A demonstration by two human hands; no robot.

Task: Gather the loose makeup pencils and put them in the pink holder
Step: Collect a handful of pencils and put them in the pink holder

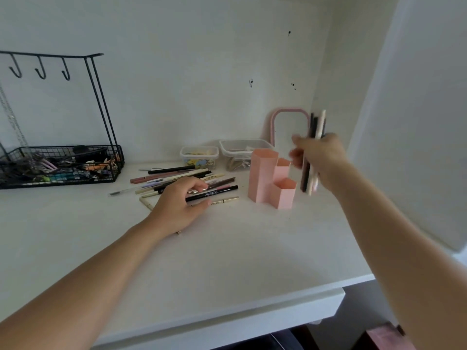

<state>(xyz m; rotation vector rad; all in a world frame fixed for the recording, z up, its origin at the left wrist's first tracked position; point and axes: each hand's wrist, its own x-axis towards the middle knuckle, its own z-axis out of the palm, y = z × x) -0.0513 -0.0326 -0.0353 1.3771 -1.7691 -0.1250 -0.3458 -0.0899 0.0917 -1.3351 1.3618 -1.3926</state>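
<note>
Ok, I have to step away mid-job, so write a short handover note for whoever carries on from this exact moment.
Right hand: gripping a bundle of pencils upright, beside the pink holder, not yet inside it.
Left hand: resting on the loose pile, fingers curled over a black pencil.
Done: one handful gathered; no pencils show above the holder's rims.
Left: drop the bundle in, then collect the rest of the pile from the white shelf.

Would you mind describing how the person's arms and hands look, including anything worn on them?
Both forearms are bare, with no sleeves in view. The left hand wears a silver-coloured ring on one finger. The right hand is motion-blurred; no ring or watch shows on it.
</note>
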